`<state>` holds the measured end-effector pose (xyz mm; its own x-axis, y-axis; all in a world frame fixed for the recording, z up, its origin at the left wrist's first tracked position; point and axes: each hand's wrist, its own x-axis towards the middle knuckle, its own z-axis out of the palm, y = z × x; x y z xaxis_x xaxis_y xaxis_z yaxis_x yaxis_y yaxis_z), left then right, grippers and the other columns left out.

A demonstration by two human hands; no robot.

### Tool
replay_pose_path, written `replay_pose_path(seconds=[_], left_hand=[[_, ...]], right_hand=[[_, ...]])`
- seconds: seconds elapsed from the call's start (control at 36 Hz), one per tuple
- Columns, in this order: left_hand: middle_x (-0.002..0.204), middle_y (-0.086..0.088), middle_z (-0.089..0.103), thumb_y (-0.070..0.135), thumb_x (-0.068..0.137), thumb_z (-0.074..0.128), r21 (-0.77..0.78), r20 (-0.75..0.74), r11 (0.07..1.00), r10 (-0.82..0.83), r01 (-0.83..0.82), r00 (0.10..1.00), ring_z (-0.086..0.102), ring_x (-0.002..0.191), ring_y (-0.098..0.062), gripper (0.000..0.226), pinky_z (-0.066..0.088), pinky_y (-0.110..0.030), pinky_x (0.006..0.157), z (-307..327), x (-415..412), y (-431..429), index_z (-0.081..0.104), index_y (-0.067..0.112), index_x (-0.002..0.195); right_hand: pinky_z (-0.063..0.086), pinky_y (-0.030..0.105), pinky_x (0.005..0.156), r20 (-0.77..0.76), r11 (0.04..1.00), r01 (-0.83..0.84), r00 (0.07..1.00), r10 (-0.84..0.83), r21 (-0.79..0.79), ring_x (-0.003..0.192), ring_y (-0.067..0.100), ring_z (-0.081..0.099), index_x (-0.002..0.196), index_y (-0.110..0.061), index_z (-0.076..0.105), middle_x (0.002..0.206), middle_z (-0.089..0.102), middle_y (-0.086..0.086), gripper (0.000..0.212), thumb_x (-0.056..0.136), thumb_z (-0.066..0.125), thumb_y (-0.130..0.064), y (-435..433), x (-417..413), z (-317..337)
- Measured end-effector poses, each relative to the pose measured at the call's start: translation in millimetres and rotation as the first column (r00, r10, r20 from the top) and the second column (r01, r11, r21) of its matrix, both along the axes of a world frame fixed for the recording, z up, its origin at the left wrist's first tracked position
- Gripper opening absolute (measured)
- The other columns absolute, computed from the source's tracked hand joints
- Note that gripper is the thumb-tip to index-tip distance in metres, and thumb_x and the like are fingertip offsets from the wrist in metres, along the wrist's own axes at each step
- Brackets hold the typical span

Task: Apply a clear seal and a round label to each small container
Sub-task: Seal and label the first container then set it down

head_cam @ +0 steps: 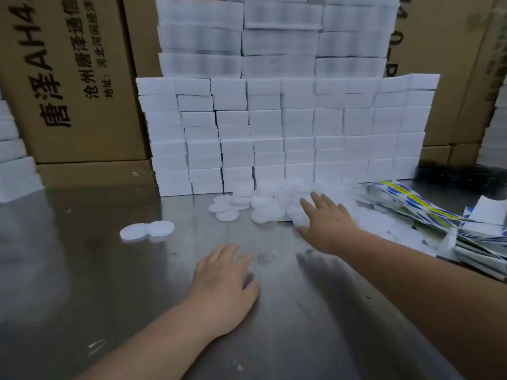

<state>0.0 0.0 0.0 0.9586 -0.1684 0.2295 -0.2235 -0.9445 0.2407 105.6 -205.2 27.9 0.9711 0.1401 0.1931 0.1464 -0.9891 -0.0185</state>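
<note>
Table (109, 283): steel, shiny, carrying everything.
Containers (263, 205): little white round ones, lying in a loose heap mid-table, right at the foot of the boxes.
Pair (148, 231): two more containers sitting well apart to the left, touching each other.
Right hand (327, 224): reaching over the heap's right edge, fingers spread wide, not gripping anything that I can see.
Left hand (223, 281): lying palm down on the table closer in, fingers straight, holding nothing.
Clear bits (264, 257): something see-through is lying just past the left fingertips. Maybe seals, too blurry to tell.
Tip: I'd be lifting one container off the heap's edge rather than raking, then sealing it flat by the left hand.
Labels (422, 204): blue-and-yellow rounds on sheets, fanning out at right.
Boxes (285, 127): white wall standing behind.
Cartons (76, 78): brown, standing at the back.
</note>
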Motion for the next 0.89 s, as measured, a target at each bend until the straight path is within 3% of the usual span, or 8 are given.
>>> replay_pose_path(seconds=[0.11, 0.25, 0.44, 0.58, 0.69, 0.75, 0.81, 0.89], left_hand=[[0.154, 0.007, 0.014, 0.046, 0.092, 0.036, -0.043, 0.005, 0.999, -0.002, 0.002, 1.0, 0.005, 0.14, -0.011, 0.051, 0.004, -0.025, 0.111, -6.9, 7.7, 5.8, 0.028, 0.034, 0.141], [0.152, 0.008, 0.019, 0.044, 0.092, 0.038, -0.058, 0.033, 0.997, -0.048, 0.05, 0.998, 0.007, 0.14, -0.01, 0.047, 0.006, -0.024, 0.111, -8.9, 9.8, 6.0, 0.035, 0.034, 0.138], [0.149, 0.008, 0.026, 0.042, 0.092, 0.041, -0.092, 0.078, 0.992, -0.075, 0.082, 0.994, 0.013, 0.137, -0.007, 0.044, 0.01, -0.02, 0.108, -7.6, 5.6, 6.0, 0.042, 0.032, 0.134], [0.148, 0.011, 0.024, 0.038, 0.087, 0.049, -0.193, 0.188, 0.977, -0.057, 0.094, 0.981, 0.016, 0.132, -0.003, 0.063, 0.008, -0.014, 0.104, -5.6, 2.2, 7.0, 0.021, 0.029, 0.143], [0.149, 0.013, 0.02, 0.039, 0.084, 0.054, -0.315, 0.214, 0.944, -0.028, 0.097, 0.976, 0.017, 0.134, -0.003, 0.078, 0.011, -0.018, 0.106, -2.6, 0.1, 5.7, 0.006, 0.034, 0.146], [0.142, 0.011, 0.035, 0.036, 0.084, 0.057, -0.337, 0.246, 0.935, -0.03, 0.114, 0.969, 0.031, 0.129, -0.007, 0.073, 0.02, -0.016, 0.103, -1.4, -1.2, 5.1, 0.017, 0.031, 0.145], [0.121, 0.009, 0.056, 0.03, 0.084, 0.059, -0.369, 0.269, 0.919, -0.039, 0.14, 0.962, 0.049, 0.113, -0.01, 0.051, 0.03, -0.011, 0.087, -0.7, -3.9, 5.4, 0.043, 0.032, 0.132], [0.094, 0.014, 0.063, 0.029, 0.084, 0.059, -0.387, 0.248, 0.907, -0.07, 0.165, 0.966, 0.058, 0.093, -0.01, 0.024, 0.035, -0.012, 0.07, 0.6, -10.3, 4.6, 0.059, 0.035, 0.107]], right_hand=[[0.002, 0.048, 0.114, -0.054, 0.995, 0.038, 0.998, -0.042, -0.087, 0.144, 0.022, -0.005, 0.148, -0.022, 0.006, 0.157, 0.0, 0.0, 0.059, 0.096, 0.027, -0.043, 5.8, 12.7, -17.2], [0.007, 0.048, 0.113, -0.002, 0.992, 0.014, 1.0, -0.015, -0.129, 0.139, 0.02, 0.017, 0.128, -0.021, 0.046, 0.14, 0.04, -0.002, 0.039, 0.094, 0.028, -0.03, 11.8, 21.1, -21.8], [0.004, 0.038, 0.114, 0.091, 0.994, -0.001, 0.996, 0.011, -0.109, 0.125, 0.018, 0.039, 0.115, -0.022, 0.058, 0.117, 0.058, 0.001, 0.039, 0.085, 0.038, -0.008, 13.4, 18.2, -15.5], [0.027, 0.032, 0.103, 0.216, 0.986, -0.155, 0.967, 0.138, 0.064, 0.115, 0.022, 0.048, 0.116, -0.02, 0.059, 0.119, 0.06, 0.002, 0.036, 0.088, 0.039, -0.011, 24.3, -9.8, -5.7], [0.039, 0.027, 0.082, 0.246, 0.828, -0.37, 0.925, 0.289, 0.421, 0.1, 0.018, 0.055, 0.105, -0.017, 0.064, 0.103, 0.065, -0.001, 0.024, 0.091, 0.045, -0.014, 48.0, -58.0, -1.2], [0.038, 0.023, 0.075, 0.216, 0.731, -0.433, 0.901, 0.377, 0.527, 0.088, 0.013, 0.056, 0.102, -0.018, 0.065, 0.093, 0.065, -0.002, 0.02, 0.092, 0.047, -0.015, 59.1, -80.3, -1.9], [0.041, 0.024, 0.075, 0.183, 0.671, -0.462, 0.876, 0.446, 0.58, 0.083, 0.013, 0.058, 0.099, -0.019, 0.065, 0.09, 0.068, 0.0, 0.018, 0.092, 0.049, -0.016, 65.2, -95.8, -3.9], [0.039, 0.021, 0.071, 0.201, 0.679, -0.5, 0.858, 0.473, 0.537, 0.081, 0.007, 0.056, 0.099, -0.019, 0.067, 0.091, 0.069, -0.001, 0.019, 0.093, 0.049, -0.018, 59.2, -108.4, -5.7]])
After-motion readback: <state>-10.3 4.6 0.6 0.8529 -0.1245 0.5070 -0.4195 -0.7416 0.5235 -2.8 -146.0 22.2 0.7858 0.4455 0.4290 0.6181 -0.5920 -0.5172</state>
